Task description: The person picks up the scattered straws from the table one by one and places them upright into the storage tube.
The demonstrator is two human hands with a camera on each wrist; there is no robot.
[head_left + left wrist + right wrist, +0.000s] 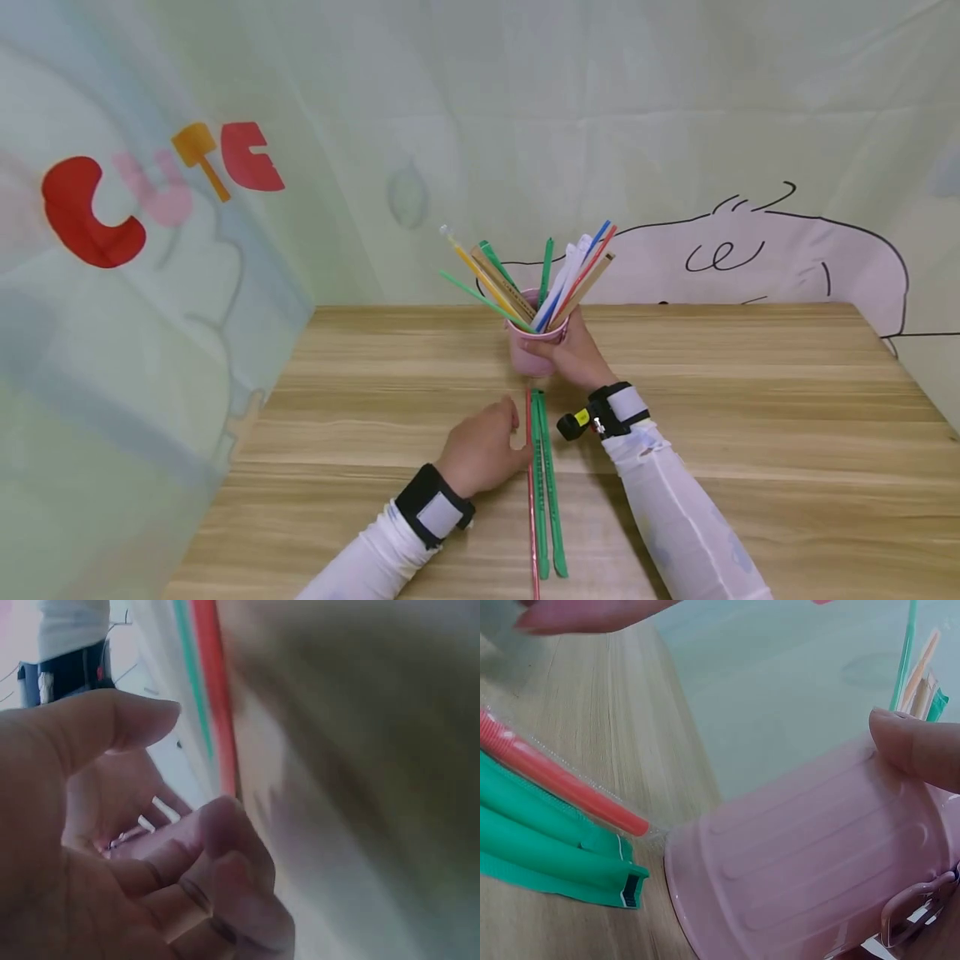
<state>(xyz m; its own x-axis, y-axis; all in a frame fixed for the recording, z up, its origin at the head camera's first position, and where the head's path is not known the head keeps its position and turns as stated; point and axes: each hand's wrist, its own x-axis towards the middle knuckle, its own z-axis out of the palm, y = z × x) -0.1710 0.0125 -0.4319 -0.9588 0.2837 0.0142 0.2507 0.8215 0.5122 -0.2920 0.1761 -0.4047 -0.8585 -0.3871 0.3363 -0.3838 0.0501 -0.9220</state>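
A pink ribbed bucket (528, 360) stands on the table, gripped near its rim by my right hand (582, 354). The thumb lies over the bucket's side in the right wrist view. Straws (497, 287) of several colours, some in paper wrappers, fan out of its top. In front of the bucket lie a red straw (533, 525) in clear wrap and two green wrapped straws (553, 500), side by side. My left hand (483, 446) is just left of the red straw, its thumb and bent fingers apart with nothing between them.
The wood-grain table (360, 400) reaches back to a printed cloth (360, 125) that hangs behind it and along the left. Black straps with cameras circle both wrists; the right wrist's camera (573, 425) juts out close to the green straws.
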